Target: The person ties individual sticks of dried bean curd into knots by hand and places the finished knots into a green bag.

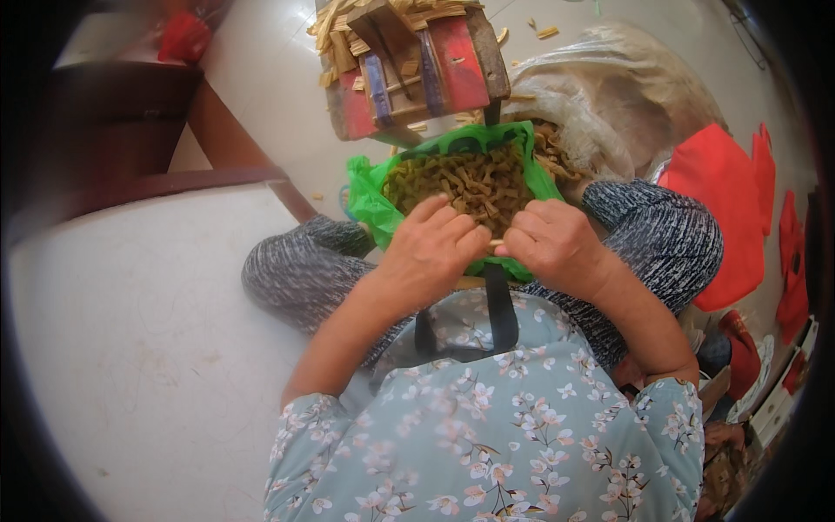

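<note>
Between my legs lies a green plastic bag (369, 187), its mouth spread wide. Many short, brown, dried-looking pieces (474, 184) fill it; I cannot tell their kind. Over its near edge, my left hand (437, 244) and my right hand (554, 239) come close together with fingers closed. A small pale strip (497, 243) shows between their fingertips, pinched from both sides. Just beyond the bag stands a low wooden bench (458, 65) with red and purple paint. Yellowish strips (329, 39) are heaped on its top around an upright wooden block (383, 35).
A large clear plastic sack (626, 83) slumps at the back right, with more brown pieces at its mouth. Red bags (718, 222) lie to the right of my knee. On the left is a white surface (148, 348) beside dark red furniture (113, 122). Scraps dot the tiled floor.
</note>
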`<state>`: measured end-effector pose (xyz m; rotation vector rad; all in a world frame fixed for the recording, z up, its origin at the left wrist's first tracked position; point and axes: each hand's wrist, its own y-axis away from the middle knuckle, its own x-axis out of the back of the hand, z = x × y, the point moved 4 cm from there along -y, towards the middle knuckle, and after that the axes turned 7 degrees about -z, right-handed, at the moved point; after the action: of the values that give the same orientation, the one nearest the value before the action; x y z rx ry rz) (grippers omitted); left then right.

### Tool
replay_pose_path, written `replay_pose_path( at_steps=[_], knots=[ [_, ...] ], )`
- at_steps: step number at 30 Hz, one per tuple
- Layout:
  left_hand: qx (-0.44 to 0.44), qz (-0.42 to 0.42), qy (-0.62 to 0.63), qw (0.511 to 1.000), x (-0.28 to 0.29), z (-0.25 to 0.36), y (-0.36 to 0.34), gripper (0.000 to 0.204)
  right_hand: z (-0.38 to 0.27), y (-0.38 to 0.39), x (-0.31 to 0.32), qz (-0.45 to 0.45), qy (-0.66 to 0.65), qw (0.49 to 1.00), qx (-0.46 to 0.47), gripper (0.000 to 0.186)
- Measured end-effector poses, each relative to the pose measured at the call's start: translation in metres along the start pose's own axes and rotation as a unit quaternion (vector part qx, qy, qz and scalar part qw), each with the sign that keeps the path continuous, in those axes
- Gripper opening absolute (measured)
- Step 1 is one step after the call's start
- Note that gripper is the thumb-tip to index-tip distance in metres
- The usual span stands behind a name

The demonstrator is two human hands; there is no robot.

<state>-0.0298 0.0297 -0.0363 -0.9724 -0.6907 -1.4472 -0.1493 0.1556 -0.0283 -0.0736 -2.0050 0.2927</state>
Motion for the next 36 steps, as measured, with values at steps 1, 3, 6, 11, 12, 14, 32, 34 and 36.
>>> replay_pose_path(
  at_steps=[1, 3, 6, 11, 12, 14, 32, 34, 36],
  knots=[
    [-0.015, 0.001, -0.015, 1.0, -0.008, 0.0, 0.006, 0.02, -0.002, 0.004, -0.004, -0.022, -0.024, 0.999, -0.003, 0.024],
    [-0.029, 0.003, -0.035, 0.999, -0.012, 0.007, 0.015, 0.016, -0.008, 0.017, -0.008, -0.066, -0.069, 0.995, -0.018, 0.024],
    [-0.026, 0.006, -0.05, 0.998, -0.009, 0.021, 0.024, 0.011, -0.018, 0.037, -0.009, -0.107, -0.122, 0.986, -0.049, 0.024],
    [0.036, 0.019, 0.013, 0.999, -0.006, 0.006, 0.032, 0.017, -0.013, 0.023, -0.015, -0.099, -0.155, 0.979, -0.09, 0.017],
    [0.053, 0.037, 0.032, 0.997, 0.0, -0.002, 0.028, 0.018, -0.008, 0.016, -0.014, -0.075, -0.159, 0.98, -0.095, 0.015],
    [0.085, 0.07, 0.052, 0.993, 0.014, -0.015, 0.023, 0.02, 0.006, -0.001, -0.011, -0.029, -0.168, 0.98, -0.106, 0.01],
    [0.256, 0.325, 0.131, 0.901, 0.078, -0.14, -0.021, 0.016, 0.107, -0.15, 0.027, 0.099, 0.093, 0.989, -0.061, 0.016],
    [0.282, 0.342, 0.037, 0.896, 0.074, -0.148, 0.004, 0.016, 0.114, -0.131, 0.033, 0.108, 0.099, 0.987, -0.065, 0.016],
    [0.297, 0.37, 0.28, 0.835, 0.052, -0.155, 0.035, 0.02, 0.111, -0.096, 0.044, 0.125, 0.055, 0.987, -0.085, 0.016]
  ],
)
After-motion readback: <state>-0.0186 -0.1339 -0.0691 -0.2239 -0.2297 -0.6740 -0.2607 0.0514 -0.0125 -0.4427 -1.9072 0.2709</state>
